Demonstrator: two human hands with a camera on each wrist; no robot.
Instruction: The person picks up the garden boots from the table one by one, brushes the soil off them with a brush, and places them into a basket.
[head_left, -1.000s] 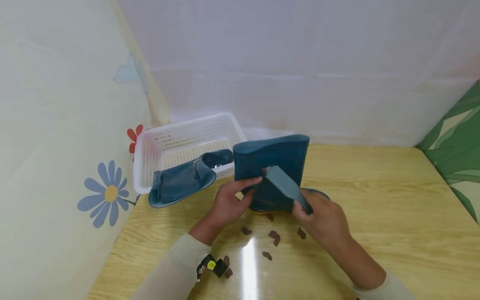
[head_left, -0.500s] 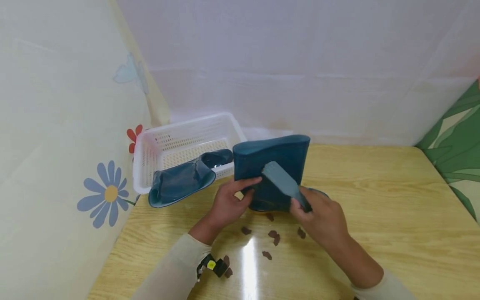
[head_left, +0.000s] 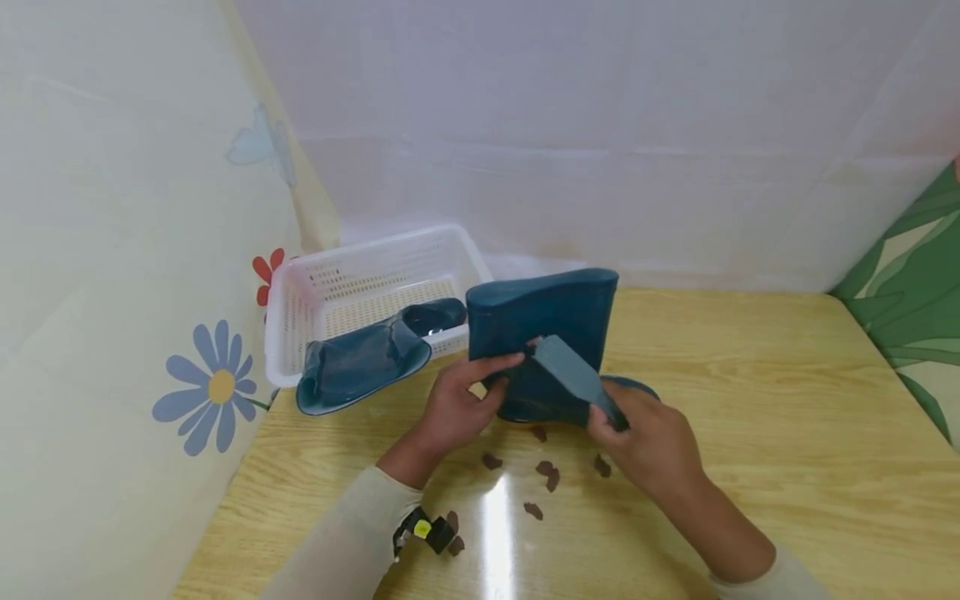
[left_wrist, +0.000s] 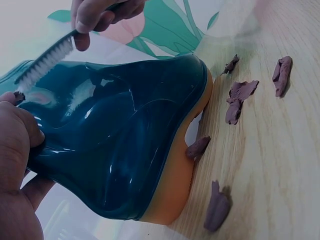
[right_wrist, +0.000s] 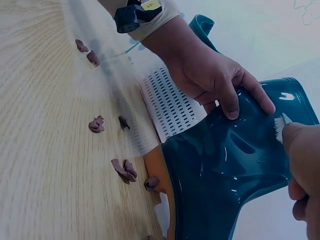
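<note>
A glossy dark teal rain boot [head_left: 555,308] with an orange sole [left_wrist: 172,187] stands upright on the table. My left hand [head_left: 461,408] grips its shaft from the left, index finger and thumb lying on the near side. In my right hand [head_left: 648,433] is a grey-green scrub brush [head_left: 570,367], held by the handle. The brush's white bristles [left_wrist: 47,65] meet the shaft close to my left fingertips, as the left wrist view shows. A small dark bit [left_wrist: 19,97] sits by those fingertips. Several brown clay-like lumps [head_left: 549,475] lie before the boot.
A white perforated basket [head_left: 382,250] stands at the back left. A second teal boot [head_left: 367,367] lies on its side across the basket's front rim, its opening hanging out toward me. Pale curtains and a flower-printed wall [head_left: 97,250] border the wooden table [head_left: 780,417].
The brush in my right hand has gone slightly up the shaft and back down. My left hand, both boots and the brown lumps have stayed in place.
</note>
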